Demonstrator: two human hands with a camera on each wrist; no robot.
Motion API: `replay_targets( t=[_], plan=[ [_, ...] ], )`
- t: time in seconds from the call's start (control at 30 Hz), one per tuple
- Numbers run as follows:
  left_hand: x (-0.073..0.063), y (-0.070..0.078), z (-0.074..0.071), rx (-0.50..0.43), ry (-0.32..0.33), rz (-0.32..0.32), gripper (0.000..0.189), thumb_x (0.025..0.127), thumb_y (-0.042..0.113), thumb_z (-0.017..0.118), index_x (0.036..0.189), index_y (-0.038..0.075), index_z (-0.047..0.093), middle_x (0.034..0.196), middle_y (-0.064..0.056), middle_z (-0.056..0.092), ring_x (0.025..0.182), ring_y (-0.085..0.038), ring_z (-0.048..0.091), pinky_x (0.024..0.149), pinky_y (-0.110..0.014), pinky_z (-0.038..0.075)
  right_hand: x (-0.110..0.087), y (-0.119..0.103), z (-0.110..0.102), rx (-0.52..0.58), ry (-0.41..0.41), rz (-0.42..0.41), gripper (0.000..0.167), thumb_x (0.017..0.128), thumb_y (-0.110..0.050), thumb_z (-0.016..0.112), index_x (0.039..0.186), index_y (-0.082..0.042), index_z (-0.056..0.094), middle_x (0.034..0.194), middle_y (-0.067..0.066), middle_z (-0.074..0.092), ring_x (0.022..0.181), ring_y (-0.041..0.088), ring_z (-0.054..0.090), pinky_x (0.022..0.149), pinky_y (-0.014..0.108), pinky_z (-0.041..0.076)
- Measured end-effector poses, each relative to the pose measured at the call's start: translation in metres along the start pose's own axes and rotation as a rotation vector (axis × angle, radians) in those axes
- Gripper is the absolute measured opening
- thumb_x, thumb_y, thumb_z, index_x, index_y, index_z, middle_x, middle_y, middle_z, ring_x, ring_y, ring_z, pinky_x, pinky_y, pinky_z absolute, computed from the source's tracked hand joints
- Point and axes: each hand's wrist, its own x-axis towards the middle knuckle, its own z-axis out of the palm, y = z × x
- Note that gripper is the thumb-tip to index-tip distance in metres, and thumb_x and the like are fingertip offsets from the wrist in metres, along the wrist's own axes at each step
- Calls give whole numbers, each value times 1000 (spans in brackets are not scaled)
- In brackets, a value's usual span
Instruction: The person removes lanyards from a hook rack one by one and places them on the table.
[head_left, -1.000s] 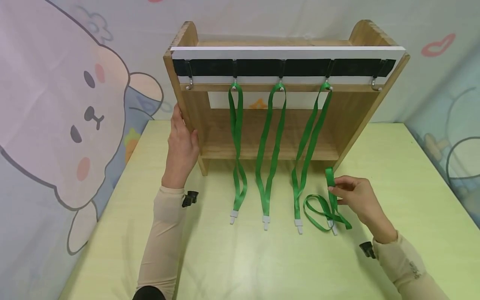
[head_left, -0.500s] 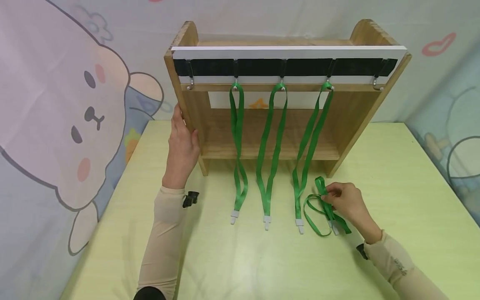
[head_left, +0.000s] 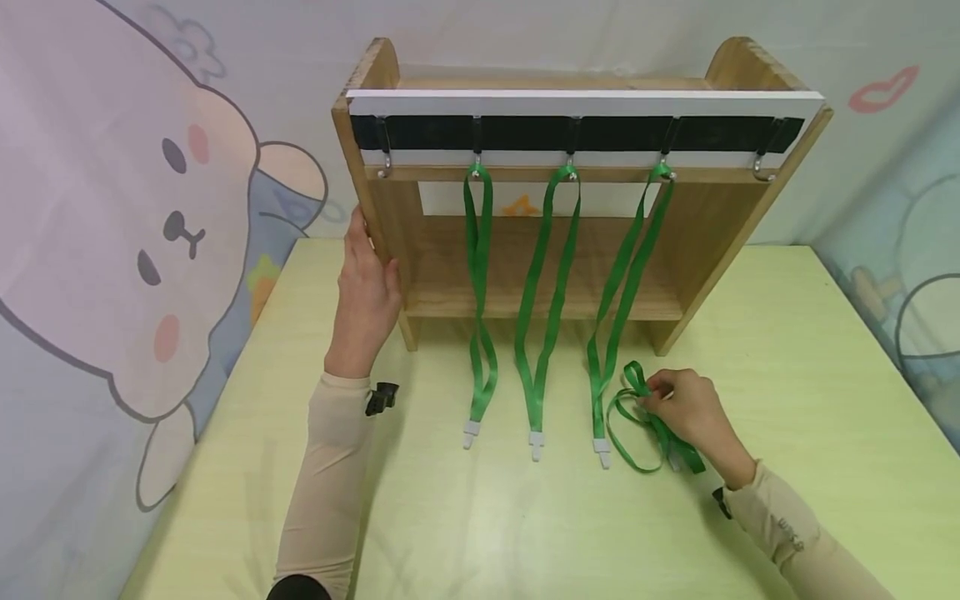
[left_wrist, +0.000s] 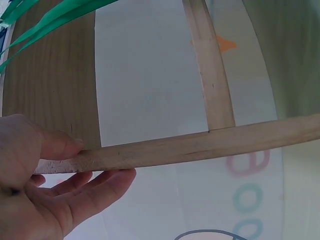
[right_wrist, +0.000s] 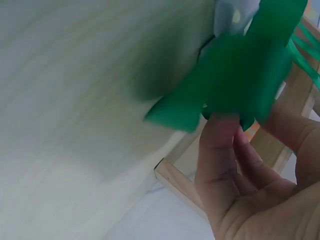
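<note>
My right hand (head_left: 686, 407) pinches a green lanyard (head_left: 633, 429) between thumb and fingers, close above the table. The strap lies loosely looped, its pale clip partly hidden behind the strap and hand. In the right wrist view the lanyard (right_wrist: 240, 75) is blurred at my fingertips. My left hand (head_left: 364, 304) grips the left side panel of a wooden shelf (head_left: 540, 258), thumb on one face and fingers on the other, as the left wrist view shows on the panel edge (left_wrist: 170, 150). Three more green lanyards (head_left: 482, 275) hang from the shelf's middle hooks, clips downward.
A white rail with a black strip (head_left: 525, 133) runs across the shelf's front top. Its far-left hook (head_left: 386, 167) and far-right hook (head_left: 762, 171) carry nothing. The shelf stands at the back of a pale yellow-green table (head_left: 510, 533), before a printed cloth (head_left: 75, 167).
My right hand has moved left and slightly down with the lanyard, and the raised strap end has folded over leftward. My left hand stays on the shelf's side.
</note>
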Motion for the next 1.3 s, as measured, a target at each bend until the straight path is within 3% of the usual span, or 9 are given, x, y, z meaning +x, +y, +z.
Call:
replay_targets(
  t=[0.2,0.5,0.63,0.87,0.93,1.07,1.17,1.3],
  plan=[
    [0,-2,0,8,7,18,66,99,-8,52,153,-8,14,148,-33,33,120,-54,54,95,-59,52,-2,-5,-6,-17,14,-14,23,89,-13,76,100,6,71,80,4,69,71,20,63,59,31,49],
    [0,-3,1,-15,2,-7,67,99,-8,53,154,-6,15,146,-32,35,120,-53,54,93,-58,53,-5,-12,-22,-27,30,-5,30,93,-20,74,109,6,70,87,5,70,85,32,71,65,37,55],
    [-1,-3,0,-6,3,18,66,99,-8,53,153,-9,15,145,-33,36,122,-53,53,94,-59,52,-5,-17,-30,-15,85,-47,27,94,-19,72,107,5,70,88,7,71,83,32,71,64,33,54],
    [-3,-7,-2,-17,-2,63,64,100,-7,53,152,-9,17,144,-34,36,126,-51,50,97,-58,51,-2,-27,-43,13,273,-144,15,95,-13,69,101,0,73,93,13,74,83,37,71,59,22,51],
    [-3,-8,-2,-19,-7,60,64,100,-7,53,152,-9,17,144,-34,36,126,-51,51,96,-57,52,0,-30,-45,31,325,-159,14,95,-12,69,101,0,73,94,14,74,82,33,72,61,14,50],
    [-2,-6,-2,-21,-8,47,65,99,-8,53,153,-8,16,144,-33,36,127,-51,50,96,-58,51,5,-41,-49,79,432,-186,16,95,-11,70,102,2,74,95,17,73,76,0,66,67,2,45],
    [-2,-6,-2,-12,-8,38,65,100,-7,53,153,-8,16,145,-33,36,129,-50,49,97,-58,50,10,-50,-55,125,490,-185,19,96,-12,69,103,5,73,95,17,72,74,-16,55,67,2,45],
    [-1,-5,-1,-4,-8,35,65,100,-6,54,153,-8,16,145,-32,35,130,-49,48,98,-59,50,15,-62,-63,197,562,-161,21,97,-14,67,104,5,73,93,2,71,75,-14,58,67,4,47]
  ],
)
